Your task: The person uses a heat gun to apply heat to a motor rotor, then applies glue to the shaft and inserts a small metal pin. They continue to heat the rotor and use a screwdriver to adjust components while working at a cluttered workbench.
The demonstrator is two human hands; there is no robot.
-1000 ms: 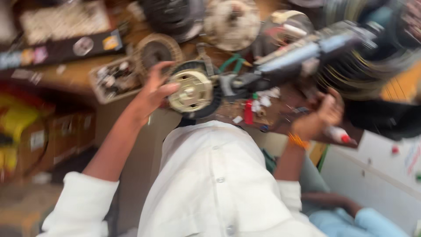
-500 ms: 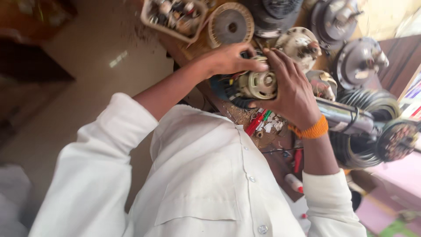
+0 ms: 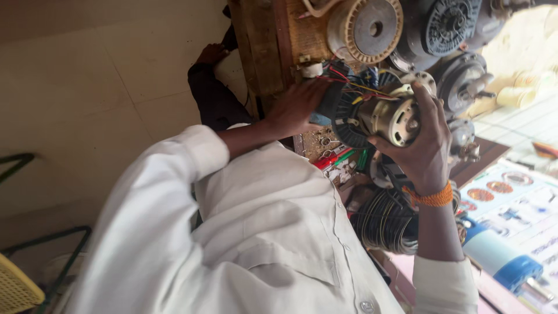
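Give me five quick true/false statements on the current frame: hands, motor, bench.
1. Both hands are on the motor. True: the left hand is at its left side, the right hand at its right.
2. The right wrist is bare. False: it wears an orange band.
3. Coloured wires run over the top of the motor. True.
4. The person's sleeves are black. False: the shirt is white.
5. The motor lies alone on the bench. False: it is held up in the hands, with other motors nearby, such as a cream-rimmed one.
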